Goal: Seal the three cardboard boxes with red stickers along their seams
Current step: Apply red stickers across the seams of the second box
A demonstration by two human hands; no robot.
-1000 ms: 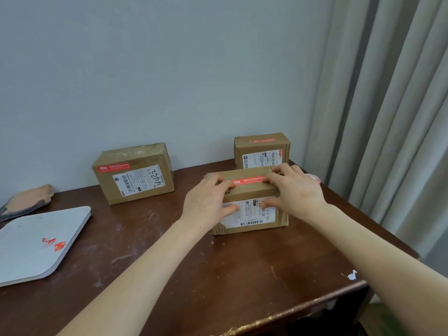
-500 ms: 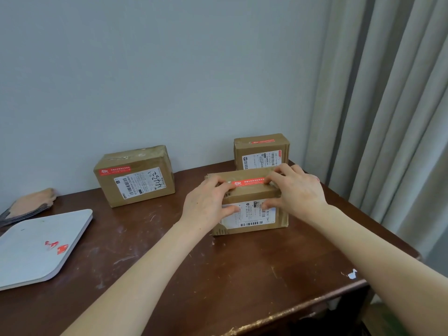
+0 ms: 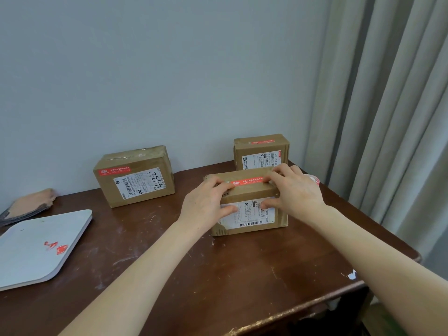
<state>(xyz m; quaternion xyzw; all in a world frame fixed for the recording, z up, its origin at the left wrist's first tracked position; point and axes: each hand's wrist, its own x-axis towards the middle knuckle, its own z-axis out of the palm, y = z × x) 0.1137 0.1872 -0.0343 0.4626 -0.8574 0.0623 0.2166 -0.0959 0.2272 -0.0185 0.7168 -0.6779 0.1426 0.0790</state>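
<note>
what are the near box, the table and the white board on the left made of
The near box looks like brown corrugated cardboard: matte, with creased edges. The table seems to be dark varnished wood, with pale scratches and a chipped front edge. The white board is smooth, matte and round-cornered, perhaps plastic; that stays uncertain.

handwritten 4432, on left box's [image 3: 134, 175] shipping label [image 3: 140, 185]
</note>
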